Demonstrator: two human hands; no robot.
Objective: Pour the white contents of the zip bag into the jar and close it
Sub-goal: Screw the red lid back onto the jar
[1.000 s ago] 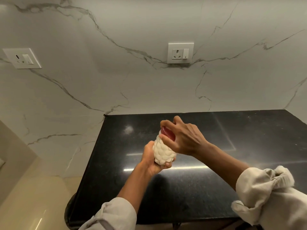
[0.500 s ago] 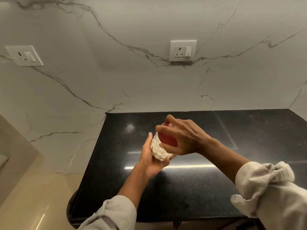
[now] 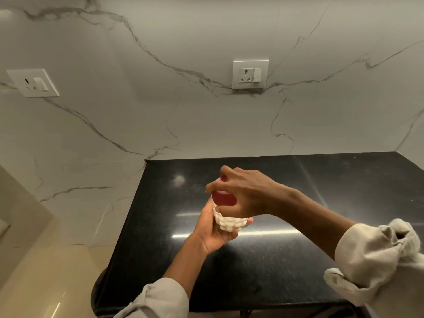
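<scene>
Jar held above black worktop point(image 3: 286, 260).
Left hand point(image 3: 212, 232) fingers wrap bumpy white jar point(image 3: 229, 222) from below; right hand point(image 3: 246, 195) fingers curl over red lid point(image 3: 223, 199).

The worktop point(image 3: 298, 260) is a slab of black polished stone with fine pale speckles, filling the lower middle and right of the frame. Its back edge meets the white veined wall along a straight line across the middle of the frame; its far left corner sits at centre-left, and the left edge runs down and leftward toward the bottom of the frame. The front edge shows as a thin dark lip along the bottom. The surface is glossy — two bright horizontal streaks of reflected light lie across its centre, a soft round glare spot sits near the far left corner, and a faint diagonal streak crosses the right part. Nothing can be seen lying directly on the stone.
</scene>
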